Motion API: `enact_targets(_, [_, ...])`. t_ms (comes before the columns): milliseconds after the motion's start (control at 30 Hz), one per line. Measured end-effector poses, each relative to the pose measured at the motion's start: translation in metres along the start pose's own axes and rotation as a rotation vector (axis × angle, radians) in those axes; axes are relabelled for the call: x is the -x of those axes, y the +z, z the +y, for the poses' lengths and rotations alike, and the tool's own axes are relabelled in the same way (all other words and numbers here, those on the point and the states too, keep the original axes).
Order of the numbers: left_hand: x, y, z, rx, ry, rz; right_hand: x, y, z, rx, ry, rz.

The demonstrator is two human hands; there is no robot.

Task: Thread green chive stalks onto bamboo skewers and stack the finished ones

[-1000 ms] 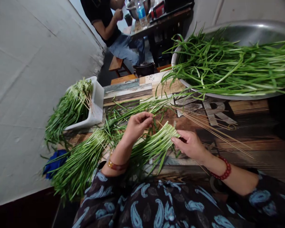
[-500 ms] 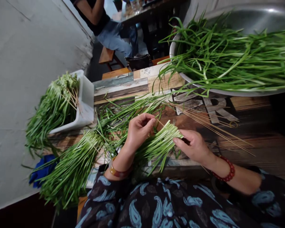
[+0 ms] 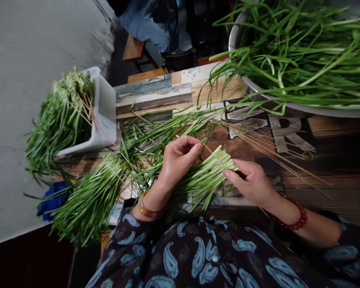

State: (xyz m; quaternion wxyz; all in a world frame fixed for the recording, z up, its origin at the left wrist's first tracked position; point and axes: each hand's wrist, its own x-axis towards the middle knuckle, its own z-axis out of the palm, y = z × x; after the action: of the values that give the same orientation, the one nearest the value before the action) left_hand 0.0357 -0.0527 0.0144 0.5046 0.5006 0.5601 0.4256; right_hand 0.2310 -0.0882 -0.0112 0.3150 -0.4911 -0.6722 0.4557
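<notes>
My left hand [image 3: 180, 160] is closed in a pinch on one end of a thin bamboo skewer [image 3: 207, 147], which runs into the cut pale ends of a bunch of garlic chives [image 3: 211, 170]. On the other side of the bunch, my right hand [image 3: 250, 182] pinches the chive stems at their ends. A thin stick end shows below my right hand. The chives fan down toward my body, their leaves partly hidden behind my left wrist. Loose chives [image 3: 156, 140] lie just beyond my left hand.
Several bamboo skewers [image 3: 276, 160] lie at right on the wood-patterned table [image 3: 156, 96]. A metal basin [image 3: 235, 34] heaped with chives stands at back right. Left are a white bin [image 3: 106, 112] of skewered chives, another bunch [image 3: 93, 200] and a blue cloth [image 3: 52, 200]. A seated person's legs [image 3: 147, 24] show beyond.
The view has tilted down and shifted slightly, so the basin and table sit differently in frame. Both hands keep nearly the same hold on the skewer and chives.
</notes>
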Motion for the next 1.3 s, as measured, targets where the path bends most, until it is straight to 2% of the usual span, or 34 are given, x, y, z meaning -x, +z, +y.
enact_targets(200, [0.001,0.0021,-0.0004,0.002,0.01,0.01,-0.0023,-0.0003,0.001,-0.009,0.015,-0.033])
enact_targets(433, [0.0013,0.0019,-0.0001,0.03,0.03,0.019,-0.0022,0.0007,0.0018,-0.003,0.002,-0.01])
enact_targets(800, [0.0012,0.0023,-0.0006,-0.076,0.069,0.049,-0.0039,0.0,0.0014,0.004,0.019,-0.033])
enact_targets(900, [0.0008,0.0007,-0.0053,-0.157,0.14,0.054,-0.0042,-0.0004,0.0011,0.011,0.014,-0.036])
enact_targets(1133, [0.0016,-0.0012,-0.0059,-0.571,0.455,0.128,-0.0034,0.0011,0.0026,-0.005,0.012,-0.032])
enact_targets(1300, [0.0028,-0.0015,-0.0071,-0.67,0.573,0.103,-0.0024,0.0018,0.0038,0.003,0.007,-0.022])
